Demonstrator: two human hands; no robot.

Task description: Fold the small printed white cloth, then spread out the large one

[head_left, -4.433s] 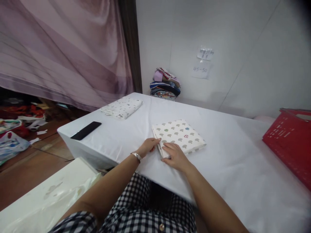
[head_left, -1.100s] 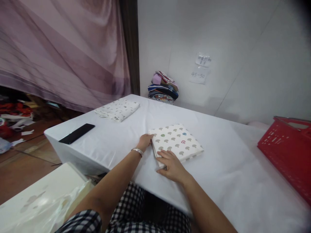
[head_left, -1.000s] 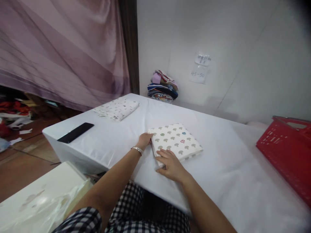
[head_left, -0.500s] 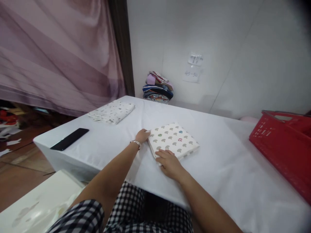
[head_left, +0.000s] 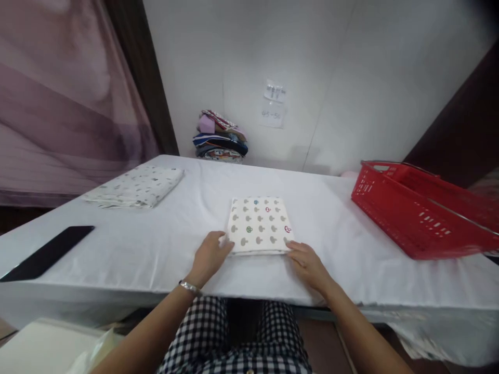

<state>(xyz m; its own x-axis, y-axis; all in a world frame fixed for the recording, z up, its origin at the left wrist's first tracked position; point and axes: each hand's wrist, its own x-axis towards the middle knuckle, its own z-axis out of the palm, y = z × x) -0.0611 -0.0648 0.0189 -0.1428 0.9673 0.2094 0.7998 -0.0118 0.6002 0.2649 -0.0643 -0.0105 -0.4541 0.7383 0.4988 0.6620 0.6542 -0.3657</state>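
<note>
- At far left, a dark, flat, phone-like slab (head_left: 49, 253) lies with its near end at the front edge of the white-covered worktop (head_left: 327, 221); a careless sweep of the forearm, or a tug on the cover, could tip it off.
- Beyond it, a folded cloth with a small scattered print (head_left: 136, 187) rests near the worktop's left side, its near edge uneven; a pull at those loose layers could undo the fold.
- The left hand (head_left: 210, 258), a silver bracelet (head_left: 189, 286) at its wrist, meets the near left corner of the mushroom-print cloth, thumb and forefinger slightly parted; whether they pinch it cannot be told.
- Against the wall, a pile of mixed fabrics (head_left: 221, 136) sits beyond the worktop's far edge, stacked unevenly; a bump could make it slide.
- At center, the mushroom-print cloth (head_left: 259, 226) lies folded and flat on the worktop, between the hands. Lifting only the top layer could open it, and uneven pressure at the corners could skew the fold or raise creases.
- The right hand (head_left: 309, 264) lays loosely spread fingers on the near right corner; a firm pinch is not evident, so layers could slip.
- At far right, a red basket (head_left: 417, 208) stands apart from the cloth; fabric dragged over its rim could snag.
</note>
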